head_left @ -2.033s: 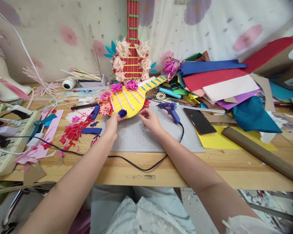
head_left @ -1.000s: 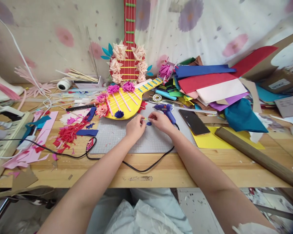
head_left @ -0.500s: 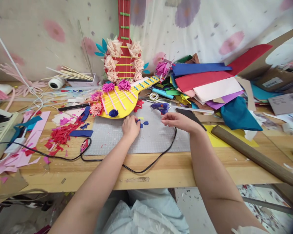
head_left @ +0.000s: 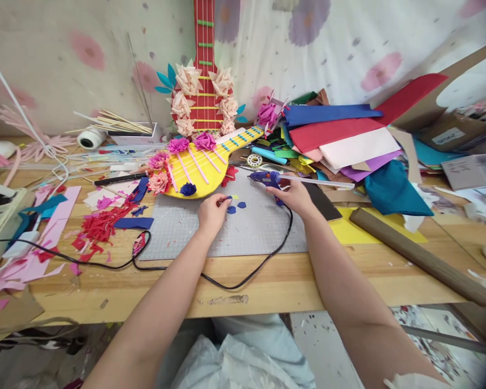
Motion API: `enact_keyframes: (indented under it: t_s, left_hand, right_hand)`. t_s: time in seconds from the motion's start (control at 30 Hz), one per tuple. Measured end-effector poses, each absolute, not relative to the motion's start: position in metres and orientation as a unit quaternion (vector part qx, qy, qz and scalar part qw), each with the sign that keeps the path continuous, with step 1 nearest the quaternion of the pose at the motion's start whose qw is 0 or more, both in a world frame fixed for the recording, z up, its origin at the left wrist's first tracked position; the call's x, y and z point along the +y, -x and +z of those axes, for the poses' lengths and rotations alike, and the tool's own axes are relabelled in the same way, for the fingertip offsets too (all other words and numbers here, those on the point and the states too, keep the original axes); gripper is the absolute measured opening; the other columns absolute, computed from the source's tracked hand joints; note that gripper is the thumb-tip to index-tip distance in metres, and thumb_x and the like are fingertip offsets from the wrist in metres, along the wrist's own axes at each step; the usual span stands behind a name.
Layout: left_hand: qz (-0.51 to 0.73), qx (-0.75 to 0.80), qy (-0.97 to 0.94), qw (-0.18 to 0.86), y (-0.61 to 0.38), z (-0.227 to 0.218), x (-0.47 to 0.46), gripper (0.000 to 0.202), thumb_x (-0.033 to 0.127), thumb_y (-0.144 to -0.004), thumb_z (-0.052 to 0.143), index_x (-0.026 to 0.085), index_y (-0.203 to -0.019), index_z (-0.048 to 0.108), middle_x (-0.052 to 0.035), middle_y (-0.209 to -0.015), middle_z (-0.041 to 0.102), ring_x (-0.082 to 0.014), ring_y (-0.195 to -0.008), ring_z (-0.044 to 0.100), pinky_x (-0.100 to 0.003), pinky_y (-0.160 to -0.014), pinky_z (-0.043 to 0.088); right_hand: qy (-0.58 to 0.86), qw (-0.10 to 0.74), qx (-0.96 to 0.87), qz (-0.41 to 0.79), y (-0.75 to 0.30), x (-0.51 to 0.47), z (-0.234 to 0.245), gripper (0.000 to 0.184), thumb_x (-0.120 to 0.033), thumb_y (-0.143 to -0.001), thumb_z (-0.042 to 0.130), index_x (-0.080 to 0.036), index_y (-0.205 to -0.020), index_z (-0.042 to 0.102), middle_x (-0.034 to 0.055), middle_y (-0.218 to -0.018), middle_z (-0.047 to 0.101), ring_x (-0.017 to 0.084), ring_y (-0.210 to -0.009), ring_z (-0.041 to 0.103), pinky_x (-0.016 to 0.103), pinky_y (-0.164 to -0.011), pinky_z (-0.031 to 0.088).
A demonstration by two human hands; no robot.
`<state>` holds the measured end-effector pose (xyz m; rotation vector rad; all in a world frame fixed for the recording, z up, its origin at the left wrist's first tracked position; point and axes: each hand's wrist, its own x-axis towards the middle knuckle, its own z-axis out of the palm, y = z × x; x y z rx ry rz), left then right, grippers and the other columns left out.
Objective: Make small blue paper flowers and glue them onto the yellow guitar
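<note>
My left hand (head_left: pixel 212 215) pinches a small dark blue paper petal (head_left: pixel 229 199) just above the grey cutting mat (head_left: pixel 178 232). Beside those fingertips, a loose blue petal (head_left: pixel 242 205) and another blue piece (head_left: pixel 231 210) lie on the mat, with a scrap of yellow (head_left: pixel 235 196) behind them. My right hand (head_left: pixel 297 199) is closed around the handle of a blue hot glue gun (head_left: pixel 265 177), whose nozzle points left. A clear glue stick (head_left: pixel 328 182) sticks out of its back. Behind my left hand rests a yellow paper guitar (head_left: pixel 206 181) decorated with paper flowers.
A red guitar (head_left: pixel 204 48) with pale flowers stands at the back. Coloured paper sheets (head_left: pixel 348 129) are piled at the right, near a brown roll (head_left: pixel 421 256). Red paper strips (head_left: pixel 109 219) lie left. The gun's black cord (head_left: pixel 243 283) loops across the table's front.
My right hand has moved onto the glue gun and taken hold of its handle. My left hand has turned and lifted slightly, showing the petal between its fingertips.
</note>
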<state>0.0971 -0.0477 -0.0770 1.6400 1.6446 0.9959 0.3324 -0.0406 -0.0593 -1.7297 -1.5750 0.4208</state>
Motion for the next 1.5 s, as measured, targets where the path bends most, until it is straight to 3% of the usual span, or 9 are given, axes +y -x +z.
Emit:
enact_keyframes:
  t_s: [0.17, 0.3, 0.4, 0.5, 0.63, 0.83, 1.23, 1.5]
  left_hand:
    - [0.356, 0.607, -0.664, 0.255, -0.095, -0.08, -0.048, 0.016, 0.026, -0.079, 0.057, 0.018, -0.083, 0.07, -0.004, -0.08, 0.067, -0.0151, -0.072, 0.058, -0.027, -0.069, 0.043]
    - [0.379, 0.597, -0.67, 0.227, -0.095, -0.083, -0.047, 0.014, 0.024, -0.078, 0.056, 0.018, -0.08, 0.068, -0.0045, -0.084, 0.063, -0.0147, -0.074, 0.056, -0.027, -0.072, 0.044]
    - [0.386, 0.604, -0.659, 0.228, -0.095, -0.081, -0.048, 0.011, 0.022, -0.077, 0.053, 0.019, -0.074, 0.063, -0.0022, -0.077, 0.059, -0.0139, -0.072, 0.054, -0.026, -0.071, 0.042]
    - [0.365, 0.615, -0.653, 0.248, -0.096, -0.077, -0.05, 0.012, 0.023, -0.079, 0.048, 0.02, -0.072, 0.057, -0.0003, -0.071, 0.057, -0.0139, -0.07, 0.052, -0.025, -0.068, 0.04]
    - [0.329, 0.627, -0.66, 0.252, -0.095, -0.074, -0.052, 0.012, 0.027, -0.08, 0.047, 0.02, -0.074, 0.055, -0.0005, -0.072, 0.058, -0.0149, -0.071, 0.054, -0.026, -0.066, 0.037]
    - [0.318, 0.624, -0.669, 0.25, -0.094, -0.074, -0.053, 0.013, 0.026, -0.079, 0.046, 0.02, -0.068, 0.051, -0.0007, -0.07, 0.057, -0.0151, -0.071, 0.053, -0.026, -0.064, 0.035]
    - [0.322, 0.622, -0.667, 0.255, -0.094, -0.073, -0.053, 0.013, 0.025, -0.079, 0.046, 0.02, -0.068, 0.052, -0.0007, -0.07, 0.058, -0.0151, -0.071, 0.053, -0.026, -0.064, 0.036]
    - [0.317, 0.625, -0.668, 0.251, -0.094, -0.073, -0.054, 0.014, 0.025, -0.079, 0.047, 0.02, -0.067, 0.052, -0.0004, -0.069, 0.058, -0.0152, -0.07, 0.054, -0.026, -0.064, 0.036]
  right_hand:
    - [0.721, 0.336, -0.582, 0.17, -0.309, -0.03, -0.071, 0.051, -0.054, -0.068, 0.063, -0.014, -0.099, 0.061, 0.013, -0.094, 0.065, 0.026, -0.084, 0.059, 0.035, -0.072, 0.043]
    - [0.739, 0.333, -0.56, 0.172, -0.308, -0.027, -0.075, 0.044, -0.053, -0.071, 0.06, -0.015, -0.094, 0.063, 0.0113, -0.088, 0.066, 0.026, -0.082, 0.06, 0.037, -0.072, 0.043]
    - [0.706, 0.393, -0.549, 0.214, -0.31, -0.031, -0.073, 0.048, -0.058, -0.069, 0.059, -0.015, -0.092, 0.062, 0.0097, -0.083, 0.066, 0.022, -0.077, 0.059, 0.034, -0.067, 0.044]
    - [0.615, 0.446, -0.56, 0.331, -0.308, -0.042, -0.064, 0.051, -0.063, -0.071, 0.054, -0.016, -0.09, 0.06, 0.0072, -0.079, 0.064, 0.015, -0.063, 0.054, 0.028, -0.056, 0.043]
    - [0.566, 0.383, -0.598, 0.418, -0.303, -0.057, -0.048, 0.047, -0.061, -0.071, 0.057, -0.015, -0.075, 0.062, -0.0002, -0.055, 0.052, 0.009, -0.048, 0.042, 0.024, -0.047, 0.035]
    - [0.609, 0.292, -0.635, 0.376, -0.297, -0.062, -0.042, 0.044, -0.06, -0.068, 0.06, -0.016, -0.063, 0.059, -0.002, -0.049, 0.045, 0.009, -0.048, 0.041, 0.024, -0.048, 0.033]
    - [0.609, 0.287, -0.645, 0.361, -0.3, -0.059, -0.049, 0.044, -0.06, -0.069, 0.059, -0.017, -0.061, 0.056, 0.0018, -0.058, 0.056, 0.012, -0.055, 0.047, 0.026, -0.055, 0.036]
    - [0.617, 0.278, -0.647, 0.352, -0.3, -0.058, -0.049, 0.044, -0.061, -0.07, 0.058, -0.018, -0.06, 0.055, 0.0018, -0.057, 0.055, 0.012, -0.055, 0.047, 0.027, -0.055, 0.037]
